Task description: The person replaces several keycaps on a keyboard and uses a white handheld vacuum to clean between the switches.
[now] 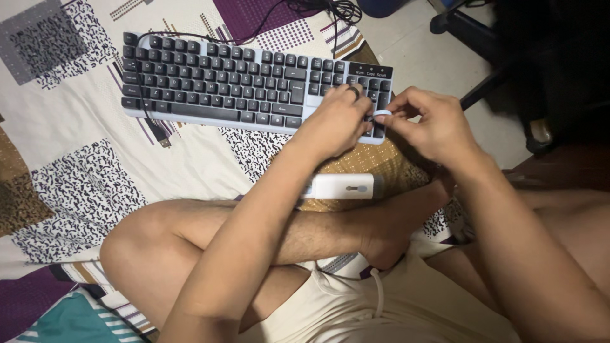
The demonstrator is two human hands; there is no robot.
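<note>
The person sits cross-legged on a bed, and both arms reach forward over the knees. The left hand (337, 121) is bent at the wrist and rests on the right end of the keyboard (241, 79). Its fingers are curled down onto the black keys, with a ring on 1 finger. The right hand (429, 124) comes in from the other side, and its fingers pinch closed on a small white loop tool (382, 113). The left fingers touch the same tool, so both hands meet just over the number keys.

The keyboard has a pale blue frame and lies flat on the patterned bedsheet (57, 146). Its black cable (149, 121) runs out past the far side of the fingers and curls back down its left end.

Just below the fingers, near the wrists, lies a white box-shaped case (343, 186). It is closed, so I cannot tell what is inside.
</note>
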